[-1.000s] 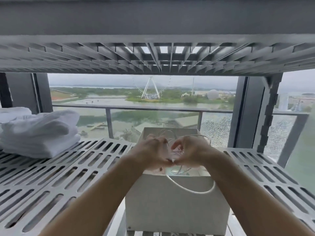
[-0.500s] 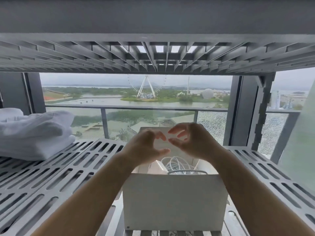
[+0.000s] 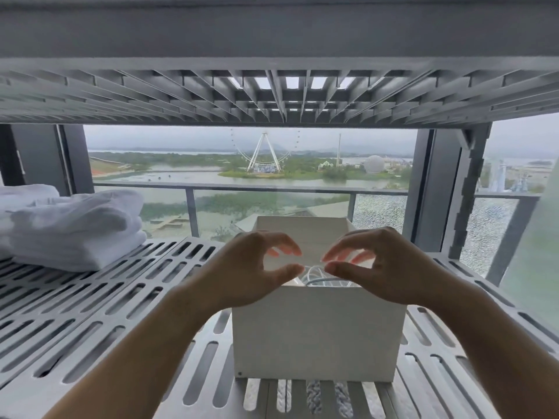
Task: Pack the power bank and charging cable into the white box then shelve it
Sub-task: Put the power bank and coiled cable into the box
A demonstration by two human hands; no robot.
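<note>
Cardboard, matte and white, forms the open-topped box [image 3: 317,337], square-cornered, standing on the slotted grey shelf [image 3: 99,313] directly under both hands. Left hand [image 3: 251,273] and right hand [image 3: 384,267] hover over its near rim, fingers curved, thumbs and forefingers apart, gripping nothing. Between and just below the thumbs, glossy white loops of cable [image 3: 323,278] lie coiled inside; the power bank cannot be seen. Well left of the left hand sit folded, soft white towels [image 3: 72,228]. Beyond the hands, a ribbed upper shelf [image 3: 272,95] hangs overhead before a window.
</note>
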